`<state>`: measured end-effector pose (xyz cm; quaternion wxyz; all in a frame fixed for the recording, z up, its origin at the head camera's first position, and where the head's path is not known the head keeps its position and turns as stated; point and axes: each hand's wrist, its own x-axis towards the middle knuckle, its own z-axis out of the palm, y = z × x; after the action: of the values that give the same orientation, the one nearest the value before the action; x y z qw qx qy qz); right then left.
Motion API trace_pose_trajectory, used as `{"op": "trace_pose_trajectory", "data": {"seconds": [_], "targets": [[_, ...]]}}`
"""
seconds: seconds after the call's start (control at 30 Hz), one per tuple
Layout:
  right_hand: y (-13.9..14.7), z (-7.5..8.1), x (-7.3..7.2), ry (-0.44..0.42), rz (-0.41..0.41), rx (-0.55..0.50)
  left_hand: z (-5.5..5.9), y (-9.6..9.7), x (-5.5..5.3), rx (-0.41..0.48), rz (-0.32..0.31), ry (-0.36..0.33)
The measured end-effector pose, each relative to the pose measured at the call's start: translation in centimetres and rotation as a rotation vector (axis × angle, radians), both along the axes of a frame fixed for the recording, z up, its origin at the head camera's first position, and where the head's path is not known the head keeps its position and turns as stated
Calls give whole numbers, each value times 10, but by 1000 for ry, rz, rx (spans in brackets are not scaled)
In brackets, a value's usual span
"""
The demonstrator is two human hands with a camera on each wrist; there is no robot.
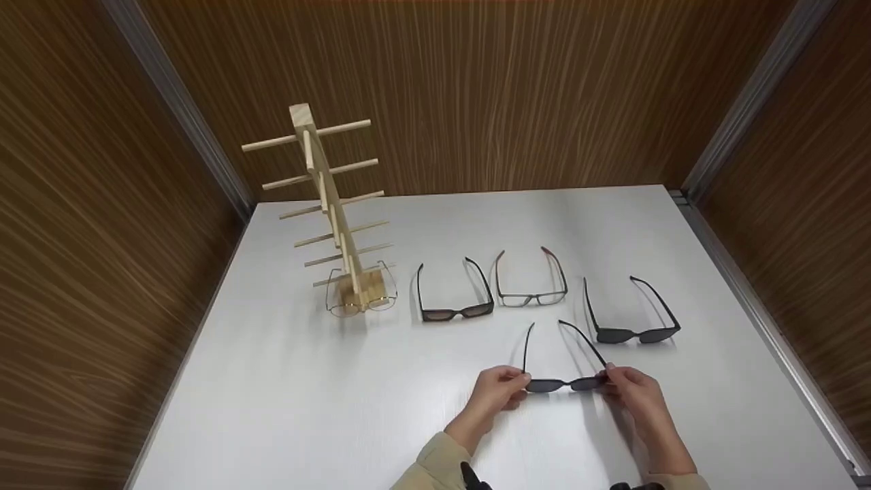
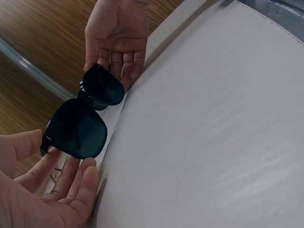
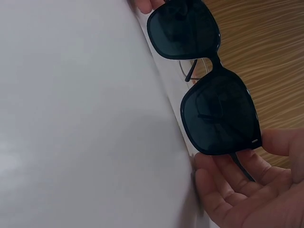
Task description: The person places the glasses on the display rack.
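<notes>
A pair of black sunglasses (image 1: 544, 386) is held between both hands near the front of the white table, temples unfolded and pointing away. My left hand (image 1: 495, 393) pinches the frame's left hinge corner with thumb and fingers. The opposite corner is gripped by my right hand (image 1: 637, 398). In the left wrist view the dark lenses of the sunglasses (image 2: 78, 130) face the camera. From the right wrist view, the right thumb and fingers hold the outer edge of the sunglasses (image 3: 221, 116); only fingertips of the left hand (image 3: 143, 5) show there.
Behind the hands lie brown-lensed sunglasses (image 1: 439, 315), clear eyeglasses (image 1: 534, 299) and dark sunglasses (image 1: 638, 336). A wooden peg stand (image 1: 326, 190) rises at the left, with thin-rimmed eyeglasses (image 1: 346, 311) at its base. Wood-grain panels (image 1: 476, 95) enclose the table (image 1: 272, 401).
</notes>
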<state>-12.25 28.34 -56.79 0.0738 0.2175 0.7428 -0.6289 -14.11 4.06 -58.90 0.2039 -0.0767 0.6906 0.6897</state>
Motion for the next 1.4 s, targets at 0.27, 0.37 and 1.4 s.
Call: {"op": "trace_pose_trajectory", "data": {"seconds": [0.27,0.37,1.4], "targets": [[-5,8,0,49,-7,-13,3,-4,-2,29,22,17],[-7,11,1,58,2,-5,4,-7,-1,19,25,26],[-45,30,-9,168,73,-38,26,-49,-10,61,69,132]]}}
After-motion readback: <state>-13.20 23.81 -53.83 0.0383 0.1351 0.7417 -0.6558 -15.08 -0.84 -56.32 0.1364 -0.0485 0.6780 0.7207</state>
